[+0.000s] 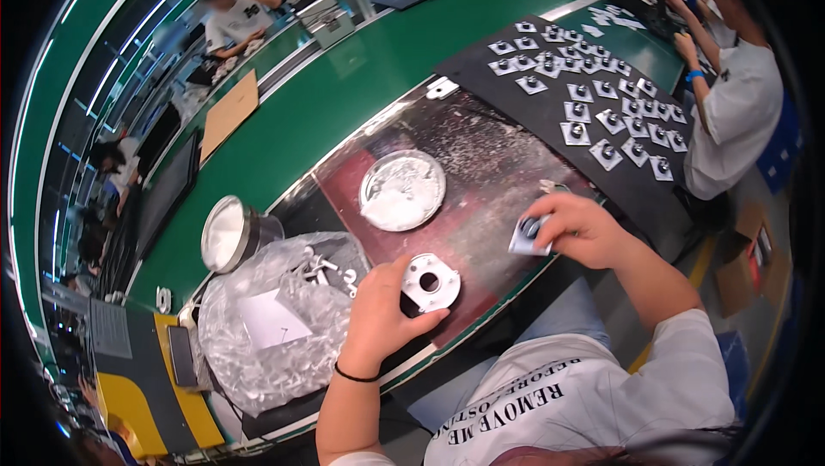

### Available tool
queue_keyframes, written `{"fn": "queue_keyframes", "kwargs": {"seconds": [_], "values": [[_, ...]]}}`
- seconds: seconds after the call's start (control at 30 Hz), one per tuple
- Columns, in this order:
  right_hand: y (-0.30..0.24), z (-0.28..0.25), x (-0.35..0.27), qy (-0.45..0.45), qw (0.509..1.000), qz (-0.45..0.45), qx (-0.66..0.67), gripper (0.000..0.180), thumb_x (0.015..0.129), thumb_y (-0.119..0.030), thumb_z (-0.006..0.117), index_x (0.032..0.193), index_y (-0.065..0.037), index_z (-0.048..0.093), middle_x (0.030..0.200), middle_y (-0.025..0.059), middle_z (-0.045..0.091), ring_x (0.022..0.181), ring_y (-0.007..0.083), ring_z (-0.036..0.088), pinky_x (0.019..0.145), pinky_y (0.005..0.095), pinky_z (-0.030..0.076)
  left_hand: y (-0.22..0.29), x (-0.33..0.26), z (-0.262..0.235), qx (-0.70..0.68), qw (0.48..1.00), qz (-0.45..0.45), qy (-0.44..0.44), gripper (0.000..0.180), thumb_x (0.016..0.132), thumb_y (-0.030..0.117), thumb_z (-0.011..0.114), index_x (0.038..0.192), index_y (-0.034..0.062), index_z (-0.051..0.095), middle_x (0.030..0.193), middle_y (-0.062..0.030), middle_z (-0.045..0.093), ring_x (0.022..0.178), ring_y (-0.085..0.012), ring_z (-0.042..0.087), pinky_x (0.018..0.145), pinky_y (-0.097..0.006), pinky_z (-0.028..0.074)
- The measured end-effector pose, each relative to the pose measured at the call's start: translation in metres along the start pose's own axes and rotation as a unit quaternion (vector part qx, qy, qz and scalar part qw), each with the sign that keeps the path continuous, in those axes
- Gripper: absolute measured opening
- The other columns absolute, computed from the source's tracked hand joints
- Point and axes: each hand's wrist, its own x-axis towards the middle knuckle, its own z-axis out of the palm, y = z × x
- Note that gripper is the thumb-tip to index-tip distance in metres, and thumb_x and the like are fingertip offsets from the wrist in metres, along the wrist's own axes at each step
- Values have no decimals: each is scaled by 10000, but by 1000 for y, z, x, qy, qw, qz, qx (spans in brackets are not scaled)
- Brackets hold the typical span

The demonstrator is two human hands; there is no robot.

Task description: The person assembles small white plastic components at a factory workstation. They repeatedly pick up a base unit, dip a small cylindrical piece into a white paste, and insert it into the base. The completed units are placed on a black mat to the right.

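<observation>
My left hand (384, 307) is closed on a white round plastic part (446, 278) with a hole in its middle and small posts near its rim. It holds the part by its left edge, over the reddish, scuffed work surface (481, 199). In my right hand (577, 227) is a whitish square plate with a dark round piece (528, 238), pinched near the front edge of the bench. The two parts are apart. Beyond my left hand lies a round tray (402, 190) with white material in it, perhaps paste or powder.
A clear plastic bag (249, 328) of small white parts, with a paper sheet (275, 318), sits left of my left hand. Behind it is a metal tub (227, 234). Several square plates with dark centres cover a black mat (554, 92). A co-worker (737, 96) works at the right.
</observation>
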Motion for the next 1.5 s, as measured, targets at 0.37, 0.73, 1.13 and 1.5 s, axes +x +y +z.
{"fn": "queue_keyframes", "kwargs": {"seconds": [0.37, 0.73, 1.13, 1.5], "values": [[-37, 36, 131, -375, 922, -2, -95, 349, 800, -183, 664, 1140, -127, 607, 780, 94, 620, 747, 267, 602, 668, 357, 463, -11, -4, -1, -19, 999, 42, -26, 765, 587, 333, 775, 1221, 11, 493, 1060, -176, 559, 985, -364, 520, 877, -416, 396], [7, 76, 157, -450, 893, 31, -4, 294, 767, -212, 723, 985, -54, 606, 791, 40, 627, 735, 151, 610, 651, 304, 475, -17, -4, 0, -31, 998, 39, -43, 661, 644, 403, 740, 1115, -9, 526, 1065, -171, 557, 1027, -357, 498, 883, -413, 396], [-34, 81, 106, -189, 916, -146, -322, 445, 621, -330, 775, 975, -111, 618, 930, 11, 594, 932, 213, 527, 801, 356, 384, -14, -4, -3, -28, 998, 4, -58, 683, 625, 368, 741, 1144, -17, 520, 1000, -159, 557, 970, -323, 514, 853, -397, 397], [-23, 76, 100, -215, 914, -199, -280, 393, 634, -241, 749, 999, -148, 640, 1083, 4, 618, 999, 209, 537, 846, 374, 388, -19, -8, 5, -32, 999, 38, 3, 704, 613, 346, 758, 1178, 7, 511, 1049, -169, 556, 1009, -340, 508, 881, -409, 402]]}}
